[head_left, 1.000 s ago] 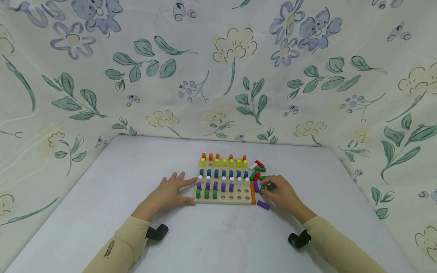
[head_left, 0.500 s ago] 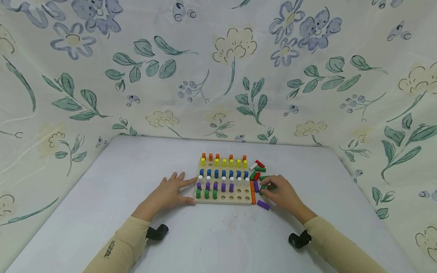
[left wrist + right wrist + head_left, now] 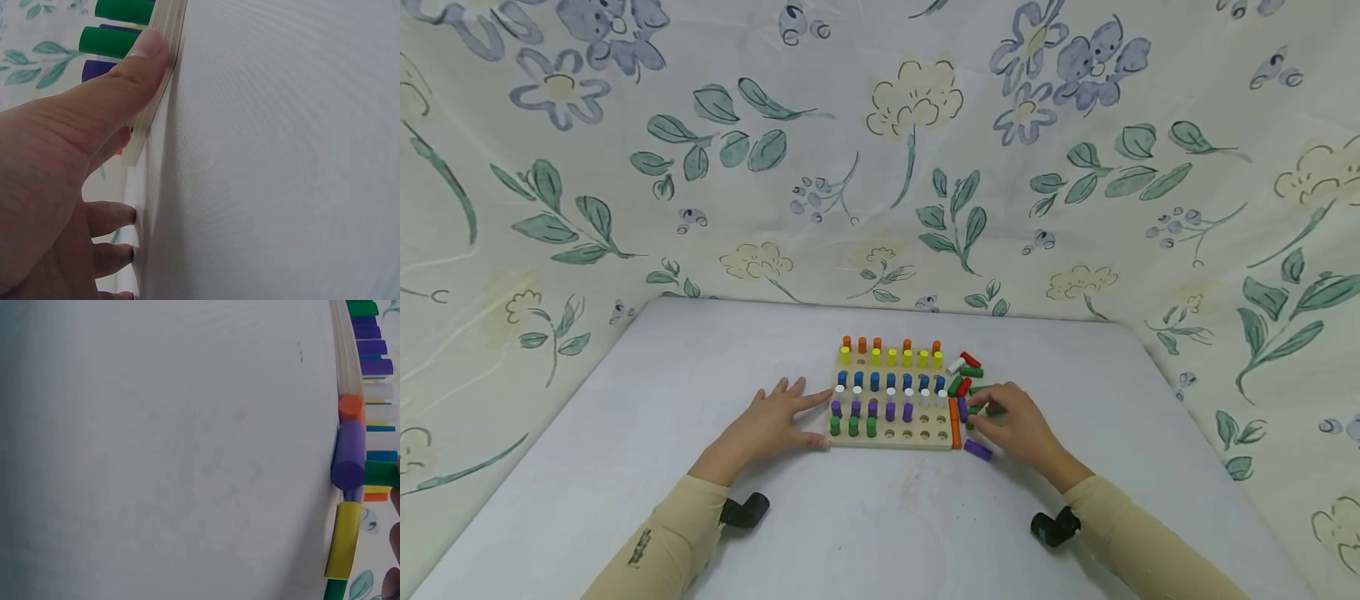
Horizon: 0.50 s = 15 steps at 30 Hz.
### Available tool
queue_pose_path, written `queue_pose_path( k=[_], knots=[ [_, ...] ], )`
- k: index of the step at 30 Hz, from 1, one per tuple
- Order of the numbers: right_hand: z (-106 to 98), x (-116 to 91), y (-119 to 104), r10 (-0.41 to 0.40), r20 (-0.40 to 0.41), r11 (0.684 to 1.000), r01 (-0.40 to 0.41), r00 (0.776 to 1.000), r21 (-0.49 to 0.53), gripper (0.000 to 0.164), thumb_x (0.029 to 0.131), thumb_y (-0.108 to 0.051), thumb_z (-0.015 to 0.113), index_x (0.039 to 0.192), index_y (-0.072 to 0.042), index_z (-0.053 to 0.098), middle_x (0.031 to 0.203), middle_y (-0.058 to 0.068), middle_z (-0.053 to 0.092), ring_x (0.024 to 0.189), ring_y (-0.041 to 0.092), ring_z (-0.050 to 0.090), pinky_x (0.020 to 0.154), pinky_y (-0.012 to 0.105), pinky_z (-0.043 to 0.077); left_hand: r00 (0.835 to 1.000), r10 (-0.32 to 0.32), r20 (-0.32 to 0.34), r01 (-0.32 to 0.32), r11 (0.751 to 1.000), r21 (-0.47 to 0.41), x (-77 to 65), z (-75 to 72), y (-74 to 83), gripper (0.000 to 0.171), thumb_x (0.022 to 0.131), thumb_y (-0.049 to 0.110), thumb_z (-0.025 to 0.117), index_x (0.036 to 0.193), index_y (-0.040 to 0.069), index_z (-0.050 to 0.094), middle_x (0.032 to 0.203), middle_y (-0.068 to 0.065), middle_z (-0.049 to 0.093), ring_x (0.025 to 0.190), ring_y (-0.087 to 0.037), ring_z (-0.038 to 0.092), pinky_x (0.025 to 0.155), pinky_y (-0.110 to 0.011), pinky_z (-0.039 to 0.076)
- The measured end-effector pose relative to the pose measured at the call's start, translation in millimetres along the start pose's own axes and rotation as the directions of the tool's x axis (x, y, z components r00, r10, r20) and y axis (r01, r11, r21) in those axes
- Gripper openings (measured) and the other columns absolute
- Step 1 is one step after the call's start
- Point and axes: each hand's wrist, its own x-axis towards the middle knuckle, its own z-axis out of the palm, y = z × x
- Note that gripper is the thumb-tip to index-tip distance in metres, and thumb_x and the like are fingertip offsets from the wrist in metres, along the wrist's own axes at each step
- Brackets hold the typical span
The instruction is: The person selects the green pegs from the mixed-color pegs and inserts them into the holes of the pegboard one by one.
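A wooden pegboard point(image 3: 891, 444) lies on the table, with upright pegs in rows of orange, yellow, blue, white, purple and green. My left hand point(image 3: 778, 419) lies spread at the board's left side. Its thumb point(image 3: 147, 47) rests on the board's edge beside the green pegs point(image 3: 109, 42), and the index fingertip touches that side too. At the board's right, my right hand point(image 3: 1018, 423) pinches a green peg point(image 3: 378, 474) between thumb and fingers, just above the loose pegs. Most of this hand is outside the right wrist view.
Two orange pegs point(image 3: 956, 433) lie along the board's right edge. A purple peg point(image 3: 978, 450) lies near its front right corner. Red pegs point(image 3: 971, 360), a white peg point(image 3: 956, 366) and green pegs lie farther back. A yellow peg point(image 3: 344, 540) shows in the right wrist view.
My right hand has shifted slightly left toward the board, the green peg moving with it. The left hand stays in place at the board's edge.
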Motion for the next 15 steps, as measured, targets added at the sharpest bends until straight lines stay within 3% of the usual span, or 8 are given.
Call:
queue_pose_path(
  k=[15],
  knots=[
    [5.7, 3.6, -9.4, -0.033, -0.002, 0.999, 0.033, 0.999, -0.006, 0.020, 0.080, -0.022, 0.073, 0.098, -0.020, 0.065, 0.093, -0.012, 0.061, 0.086, 0.015, 0.053, 0.072, 0.034, 0.050, 1.000, 0.004, 0.000, -0.004, 1.000, 0.002, 0.0, -1.0, 0.0, 0.086, 0.067, 0.069, 0.063, 0.141, 0.034, 0.039, 0.150, -0.021, 0.023, 0.137, -0.047, 0.010, 0.107, -0.064, 0.005]
  ],
)
